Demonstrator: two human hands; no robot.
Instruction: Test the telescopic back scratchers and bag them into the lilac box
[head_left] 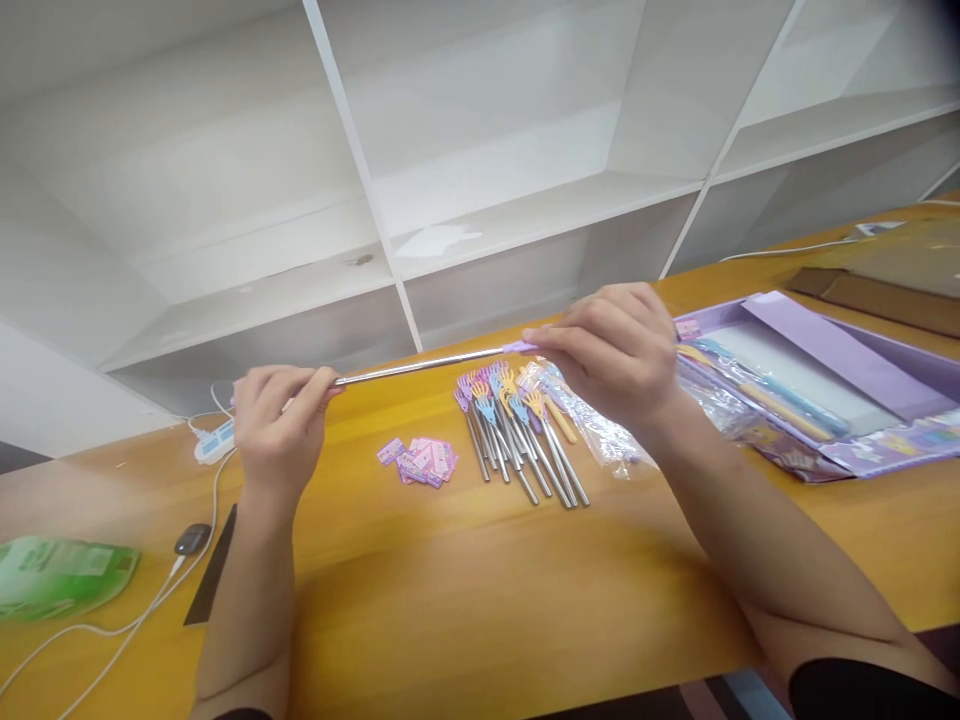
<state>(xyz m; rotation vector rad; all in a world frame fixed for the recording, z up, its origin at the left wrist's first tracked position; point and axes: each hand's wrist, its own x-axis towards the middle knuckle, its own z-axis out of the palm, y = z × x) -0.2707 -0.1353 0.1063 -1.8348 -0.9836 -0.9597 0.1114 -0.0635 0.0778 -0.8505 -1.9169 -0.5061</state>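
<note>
A thin metal rod (pixel 424 366) stretches between my two hands above the table. My left hand (pixel 283 415) is closed on its left end. My right hand (pixel 619 350) pinches the purple piece (pixel 519 347) at its right end. Below lies a pile of metal rods (pixel 525 450) with small hand-shaped tops in purple, blue and yellow. Left of that pile are several pink and purple cards (pixel 426 463). Clear plastic wrappers (pixel 600 425) lie beneath my right hand.
An open purple box (pixel 862 375) with blue and yellow sticks stands at the right, brown cardboard (pixel 877 300) behind it. At the left are a green package (pixel 64 577), a power strip (pixel 216 441), white cables and a black device (pixel 193 539). White shelves (pixel 525 215) rise behind.
</note>
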